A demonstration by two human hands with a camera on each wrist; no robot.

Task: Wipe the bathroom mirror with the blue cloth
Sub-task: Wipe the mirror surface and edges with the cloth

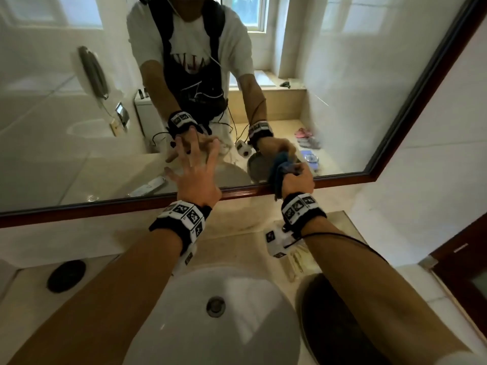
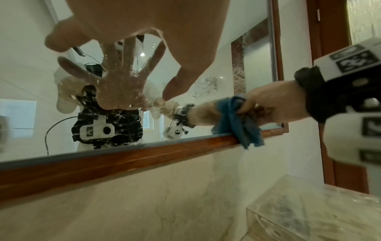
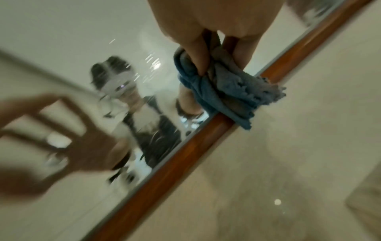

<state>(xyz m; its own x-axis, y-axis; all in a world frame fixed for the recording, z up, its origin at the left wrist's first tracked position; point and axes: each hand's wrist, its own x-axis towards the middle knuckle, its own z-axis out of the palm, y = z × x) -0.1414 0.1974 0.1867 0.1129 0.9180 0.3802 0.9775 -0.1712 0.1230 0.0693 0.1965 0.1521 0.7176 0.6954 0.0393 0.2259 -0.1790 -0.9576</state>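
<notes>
The bathroom mirror (image 1: 66,122) in its brown wooden frame (image 1: 105,209) fills the wall above the counter. My right hand (image 1: 296,180) grips the bunched blue cloth (image 1: 278,172) and holds it against the glass at the mirror's lower edge, right of centre. Part of the cloth (image 2: 237,120) hangs over the frame (image 2: 123,156). In the right wrist view my fingers (image 3: 198,53) curl round the cloth (image 3: 224,91). My left hand (image 1: 196,167) is spread, its fingertips touching the glass left of the cloth. Water specks dot the mirror (image 2: 31,73) near the left hand (image 2: 128,32).
A white basin (image 1: 210,317) with a metal drain (image 1: 216,306) sits below my arms in the beige stone counter (image 1: 237,222). A dark round object (image 1: 66,276) lies at the left. A brown door frame (image 1: 463,259) stands at the right.
</notes>
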